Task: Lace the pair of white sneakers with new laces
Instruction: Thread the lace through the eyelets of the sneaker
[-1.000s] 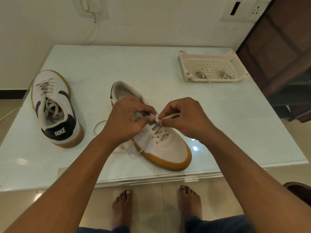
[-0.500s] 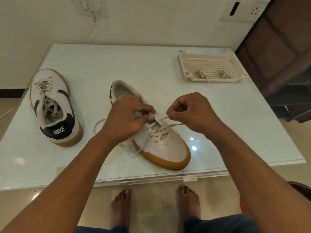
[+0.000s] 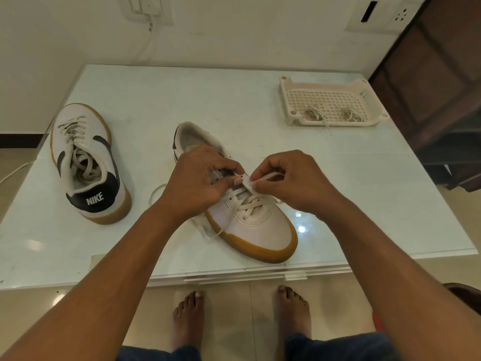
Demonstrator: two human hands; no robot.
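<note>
Sneaker [image 3: 256, 222], half-laced, toe at 5 o'clock. Left hand [image 3: 200, 182] grips it; right hand [image 3: 290, 178] pinches lace [image 3: 266, 175]. Advice: feed straight through next eyelet, lace flat.

Near sneaker [image 3: 250, 225] sitting central on table [image 3: 208, 100], second sneaker [image 3: 86, 162] lying well left of it. Tray [image 3: 320, 86] resting back right, lace bundles [image 3: 313, 114] lying inside.
</note>
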